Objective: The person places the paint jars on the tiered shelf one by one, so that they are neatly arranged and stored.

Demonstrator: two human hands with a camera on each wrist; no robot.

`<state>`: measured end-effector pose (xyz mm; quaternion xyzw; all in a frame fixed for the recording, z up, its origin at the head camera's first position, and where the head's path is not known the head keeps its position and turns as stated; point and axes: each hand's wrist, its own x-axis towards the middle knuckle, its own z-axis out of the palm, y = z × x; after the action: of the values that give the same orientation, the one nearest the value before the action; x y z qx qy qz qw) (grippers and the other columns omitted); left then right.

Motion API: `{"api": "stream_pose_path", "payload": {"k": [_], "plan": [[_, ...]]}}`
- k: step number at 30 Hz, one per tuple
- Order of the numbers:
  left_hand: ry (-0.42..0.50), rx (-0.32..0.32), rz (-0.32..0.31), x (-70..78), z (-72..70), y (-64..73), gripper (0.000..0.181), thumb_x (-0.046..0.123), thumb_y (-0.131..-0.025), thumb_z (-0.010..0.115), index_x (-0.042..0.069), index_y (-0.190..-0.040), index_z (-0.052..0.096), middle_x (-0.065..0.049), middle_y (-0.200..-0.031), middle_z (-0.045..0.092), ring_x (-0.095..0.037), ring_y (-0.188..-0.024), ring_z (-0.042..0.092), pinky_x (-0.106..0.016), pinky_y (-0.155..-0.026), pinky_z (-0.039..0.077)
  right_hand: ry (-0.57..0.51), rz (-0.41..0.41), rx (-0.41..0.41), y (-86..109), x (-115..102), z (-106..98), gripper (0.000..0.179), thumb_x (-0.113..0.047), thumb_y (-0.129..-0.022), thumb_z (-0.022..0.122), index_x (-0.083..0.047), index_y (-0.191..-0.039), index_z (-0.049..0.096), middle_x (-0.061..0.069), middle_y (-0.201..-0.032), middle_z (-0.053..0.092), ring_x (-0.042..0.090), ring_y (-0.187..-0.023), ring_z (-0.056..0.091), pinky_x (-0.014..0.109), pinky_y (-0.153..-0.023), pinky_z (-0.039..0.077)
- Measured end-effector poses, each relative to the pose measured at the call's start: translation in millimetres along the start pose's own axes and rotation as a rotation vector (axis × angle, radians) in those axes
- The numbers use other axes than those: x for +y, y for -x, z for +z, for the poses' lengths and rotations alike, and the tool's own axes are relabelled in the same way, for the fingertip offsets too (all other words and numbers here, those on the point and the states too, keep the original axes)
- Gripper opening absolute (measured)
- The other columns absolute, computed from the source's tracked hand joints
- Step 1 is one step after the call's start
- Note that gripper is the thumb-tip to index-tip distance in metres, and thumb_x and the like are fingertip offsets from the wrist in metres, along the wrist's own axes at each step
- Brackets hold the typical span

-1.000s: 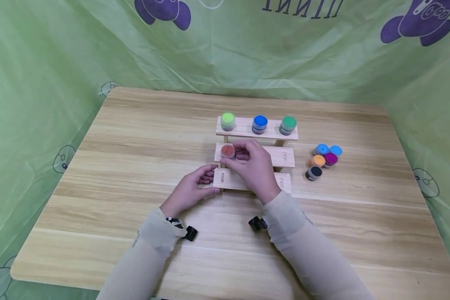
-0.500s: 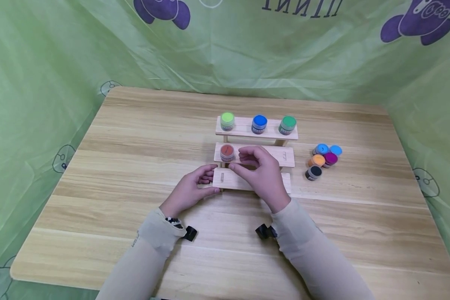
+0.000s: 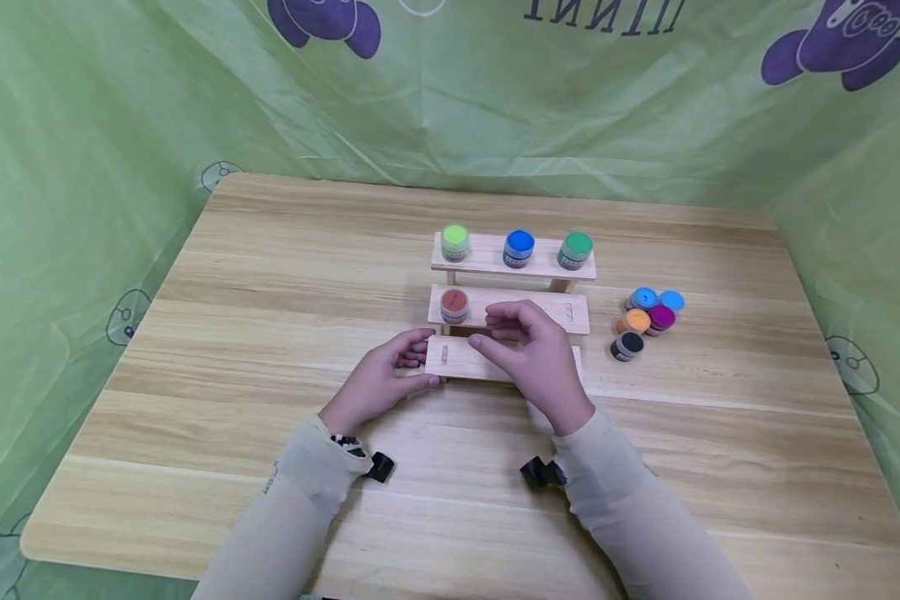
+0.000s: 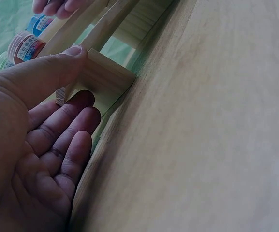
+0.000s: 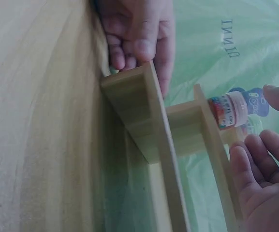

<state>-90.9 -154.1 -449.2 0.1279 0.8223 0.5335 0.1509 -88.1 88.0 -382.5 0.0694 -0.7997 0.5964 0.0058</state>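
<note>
In the head view, a three-step wooden rack (image 3: 467, 358) stands on the table. My left hand (image 3: 381, 375) steadies the left end of its lowest step, thumb at the front edge and fingers round the end. A small paint jar with a brown-red lid (image 3: 454, 303) sits upright at the left of the middle step. Just right of that jar, my right hand (image 3: 537, 360) hovers over the lower steps, fingers loosely bent, holding nothing. In the right wrist view, a gap separates the right fingertips (image 5: 239, 154) from the jar (image 5: 228, 110).
On the top step stand a light green jar (image 3: 455, 242), a blue jar (image 3: 519, 247) and a green jar (image 3: 575, 250). Right of the rack, several jars cluster on the table, among them an orange one (image 3: 634, 322) and a black-lidded one (image 3: 627, 346). Green cloth (image 3: 450, 125) surrounds the table.
My right hand has let go of the brown-red jar and drawn back right and toward me. That jar stays on the middle step. The left hand has kept its place.
</note>
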Motion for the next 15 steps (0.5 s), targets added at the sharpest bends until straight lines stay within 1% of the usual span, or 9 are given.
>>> {"api": "stream_pose_path", "payload": {"k": [4, 9, 15], "plan": [[-0.005, 0.002, -0.006, 0.0, -0.1, 0.1, 0.068, 0.019, -0.083, 0.084, 0.013, -0.144, 0.053, -0.008, -0.121, 0.065, -0.023, -0.109, 0.063, -0.041, -0.1, 0.051, -0.044, 0.002, -0.032, 1.0, -2, -5, 0.036, -0.009, -0.083, 0.083, 0.001, -0.115, 0.067, 0.013, -0.111, 0.068, 0.025, -0.101, 0.067, 0.031, -0.092, 0.056], [-0.009, 0.001, -0.011, 1.5, -0.1, 0.4, 0.069, 0.017, -0.082, 0.085, 0.011, -0.143, 0.053, -0.008, -0.121, 0.064, -0.023, -0.109, 0.063, -0.04, -0.1, 0.05, -0.079, 0.001, -0.055, 1.7, -3, -14, 0.035, -0.004, -0.084, 0.081, 0.002, -0.115, 0.066, 0.013, -0.112, 0.067, 0.023, -0.102, 0.065, 0.029, -0.091, 0.056], [-0.006, 0.0, -0.01, 2.3, -0.2, 0.8, 0.069, 0.018, -0.083, 0.084, 0.012, -0.144, 0.053, -0.008, -0.122, 0.064, -0.023, -0.109, 0.063, -0.041, -0.101, 0.05, -0.091, -0.051, -0.057, 0.0, -4, -25, 0.035, 0.0, -0.083, 0.08, 0.003, -0.115, 0.066, 0.013, -0.11, 0.067, 0.022, -0.101, 0.065, 0.028, -0.09, 0.056]]}}
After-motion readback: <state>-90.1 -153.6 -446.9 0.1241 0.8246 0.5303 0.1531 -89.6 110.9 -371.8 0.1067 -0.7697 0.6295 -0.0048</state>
